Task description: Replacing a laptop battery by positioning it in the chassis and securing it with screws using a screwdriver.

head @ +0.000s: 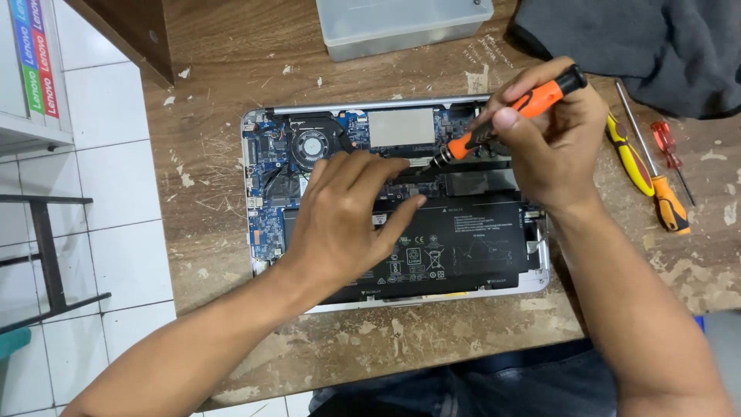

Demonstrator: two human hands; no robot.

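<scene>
Right hand (552,147) grips an orange-and-black screwdriver (505,116), tip angled down above the laptop's (262,232) black battery (463,239); left hand (340,224), open, presses flat to steady the laptop

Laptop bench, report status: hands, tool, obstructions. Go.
Right hand gripping orange-and-black screwdriver, tip down inside opened laptop above black battery. Left hand flat on the internals, bracing. Spare screwdrivers lie right of the laptop, nothing blocking.
</scene>
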